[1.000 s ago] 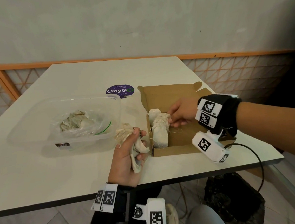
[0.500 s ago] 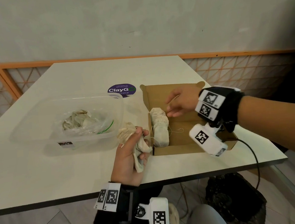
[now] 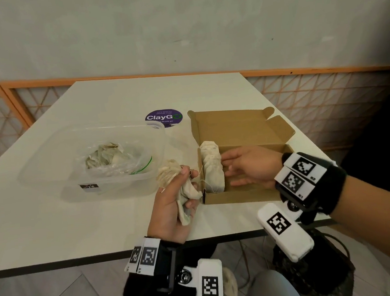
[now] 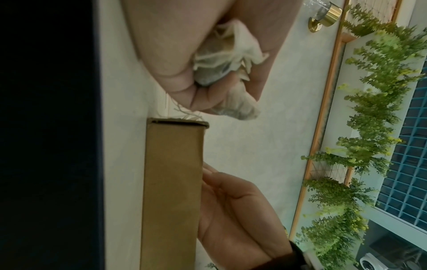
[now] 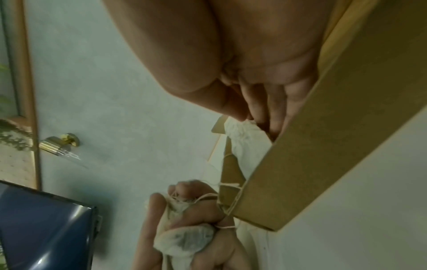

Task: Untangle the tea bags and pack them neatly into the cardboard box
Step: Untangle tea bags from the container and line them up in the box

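Note:
An open brown cardboard box (image 3: 238,194) sits on the white table (image 3: 78,224), with a row of packed tea bags (image 3: 212,167) standing along its left wall. My right hand (image 3: 240,167) reaches into the box, straight fingers touching the side of that row. My left hand (image 3: 177,196) rests just left of the box and grips a tangled bunch of tea bags (image 3: 170,176), strings trailing to the box corner. The bunch (image 4: 228,60) shows squeezed in the fist in the left wrist view, and the right wrist view shows it (image 5: 184,241) beside the box (image 5: 323,146).
A clear plastic tub (image 3: 57,181) at the left holds a plastic zip bag with more tea bags (image 3: 105,155). A purple round sticker (image 3: 163,118) lies behind the box. The table's front edge runs just under my wrists; an orange lattice railing lines the wall.
My right hand lifted off the packed tea bags, then came back down into the box with fingers straight against the row. The left hand stayed put with its bunch.

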A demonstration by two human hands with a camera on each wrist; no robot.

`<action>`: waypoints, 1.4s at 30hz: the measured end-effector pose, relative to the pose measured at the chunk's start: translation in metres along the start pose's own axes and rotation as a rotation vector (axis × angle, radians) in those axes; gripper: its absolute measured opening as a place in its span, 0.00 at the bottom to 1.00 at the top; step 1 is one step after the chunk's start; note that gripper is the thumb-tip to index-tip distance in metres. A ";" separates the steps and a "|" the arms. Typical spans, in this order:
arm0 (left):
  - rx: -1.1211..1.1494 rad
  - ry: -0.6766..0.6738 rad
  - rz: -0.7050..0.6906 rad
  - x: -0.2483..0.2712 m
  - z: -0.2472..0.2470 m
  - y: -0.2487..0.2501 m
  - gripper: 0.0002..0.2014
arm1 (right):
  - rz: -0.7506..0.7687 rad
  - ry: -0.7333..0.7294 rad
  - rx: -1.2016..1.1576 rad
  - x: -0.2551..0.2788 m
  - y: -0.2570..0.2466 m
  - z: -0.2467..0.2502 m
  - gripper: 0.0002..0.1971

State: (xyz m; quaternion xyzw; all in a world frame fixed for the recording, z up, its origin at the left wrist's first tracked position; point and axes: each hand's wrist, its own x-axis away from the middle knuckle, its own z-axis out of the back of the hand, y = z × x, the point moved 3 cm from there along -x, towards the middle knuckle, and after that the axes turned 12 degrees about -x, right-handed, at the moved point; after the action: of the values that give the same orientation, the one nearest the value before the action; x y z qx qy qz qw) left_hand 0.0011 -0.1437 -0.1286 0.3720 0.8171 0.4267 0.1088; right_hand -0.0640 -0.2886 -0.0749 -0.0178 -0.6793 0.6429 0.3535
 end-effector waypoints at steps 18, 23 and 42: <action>0.032 -0.025 0.002 -0.003 0.003 -0.001 0.05 | 0.242 0.044 0.119 0.013 0.010 0.007 0.27; 0.002 -0.037 0.004 -0.005 0.004 -0.003 0.05 | 0.236 -0.051 0.355 0.021 0.017 -0.003 0.30; 0.236 0.010 0.166 0.000 0.002 -0.001 0.23 | 0.773 -0.077 0.648 0.041 0.021 -0.068 0.13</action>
State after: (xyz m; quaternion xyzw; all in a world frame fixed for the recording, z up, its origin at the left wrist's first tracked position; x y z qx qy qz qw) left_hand 0.0014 -0.1430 -0.1309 0.4465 0.8285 0.3370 0.0245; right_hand -0.0694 -0.2071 -0.0799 -0.1336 -0.4009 0.9048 0.0518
